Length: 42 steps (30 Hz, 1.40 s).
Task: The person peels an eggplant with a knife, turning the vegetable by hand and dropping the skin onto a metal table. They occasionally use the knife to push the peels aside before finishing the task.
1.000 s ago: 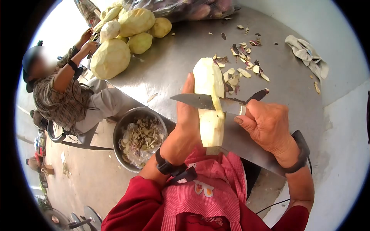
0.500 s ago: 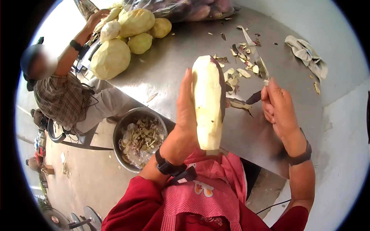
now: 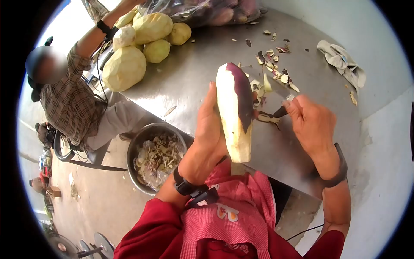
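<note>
My left hand [image 3: 211, 129] is wrapped round a long, partly peeled sweet potato [image 3: 230, 112] from its left side. The root stands upright over the table edge, its left side pale and bare, with dark purple skin on the right. To the right, my right hand [image 3: 312, 123] is closed on a knife [image 3: 290, 98], held apart from the root. Only a short bright piece of the knife shows at the fingers; its handle is hidden in the fist. Peel strips [image 3: 268, 117] lie on the metal table [image 3: 198, 73] between root and knife.
Large peeled yellow roots [image 3: 124, 69] are piled at the back left beside a plastic bag [image 3: 207, 11] of purple ones. A metal bowl [image 3: 131, 166] of peelings stands below the table edge. A cloth [image 3: 343, 62] lies by the wall. A co-worker [image 3: 71, 101] sits at left.
The sweet potato has turned in my left hand, so more purple skin faces me. My right hand has tipped over, and the long blade no longer shows pointing away. The co-worker's arm reached farther forward.
</note>
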Each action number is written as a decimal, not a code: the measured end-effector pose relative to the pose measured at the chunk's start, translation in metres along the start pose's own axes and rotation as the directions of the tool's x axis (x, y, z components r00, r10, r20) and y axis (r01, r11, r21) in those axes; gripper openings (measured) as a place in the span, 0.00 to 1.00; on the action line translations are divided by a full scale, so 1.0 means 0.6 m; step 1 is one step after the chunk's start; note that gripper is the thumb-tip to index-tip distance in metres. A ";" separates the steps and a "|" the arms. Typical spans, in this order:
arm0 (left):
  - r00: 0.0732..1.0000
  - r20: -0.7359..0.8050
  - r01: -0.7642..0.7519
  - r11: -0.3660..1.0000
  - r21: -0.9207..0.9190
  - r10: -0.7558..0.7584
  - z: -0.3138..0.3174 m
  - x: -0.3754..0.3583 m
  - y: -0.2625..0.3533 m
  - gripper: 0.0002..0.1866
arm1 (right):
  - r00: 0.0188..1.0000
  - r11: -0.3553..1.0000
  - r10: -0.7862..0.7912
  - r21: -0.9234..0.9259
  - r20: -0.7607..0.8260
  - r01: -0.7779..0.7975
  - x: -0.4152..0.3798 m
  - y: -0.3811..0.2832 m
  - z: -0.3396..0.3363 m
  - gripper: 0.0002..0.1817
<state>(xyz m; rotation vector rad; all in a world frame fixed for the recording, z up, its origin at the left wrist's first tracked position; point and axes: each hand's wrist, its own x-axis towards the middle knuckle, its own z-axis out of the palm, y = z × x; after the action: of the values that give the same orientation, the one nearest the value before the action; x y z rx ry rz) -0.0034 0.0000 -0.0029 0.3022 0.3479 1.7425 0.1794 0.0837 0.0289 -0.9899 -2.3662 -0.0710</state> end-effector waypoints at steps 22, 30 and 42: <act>0.999 -0.017 0.030 0.999 -0.037 -0.031 -0.011 -0.003 0.010 0.24 | 0.911 0.804 -0.412 0.472 0.000 0.363 -0.021 -0.058 -0.022 0.18; 0.997 -0.071 0.001 1.000 -0.024 -0.003 -0.002 -0.003 0.006 0.24 | 0.892 0.820 -0.452 0.396 0.005 0.413 -0.028 -0.069 -0.014 0.18; 0.998 -0.068 0.008 1.000 0.007 -0.007 -0.006 -0.004 0.001 0.26 | 0.903 0.862 -0.427 0.286 -0.038 0.419 -0.025 -0.063 -0.008 0.17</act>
<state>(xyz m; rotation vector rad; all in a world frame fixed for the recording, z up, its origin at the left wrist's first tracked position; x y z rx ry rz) -0.0049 -0.0026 -0.0059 0.2463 0.4040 1.7474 0.1649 0.0458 0.0313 -0.3224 -2.4875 0.1204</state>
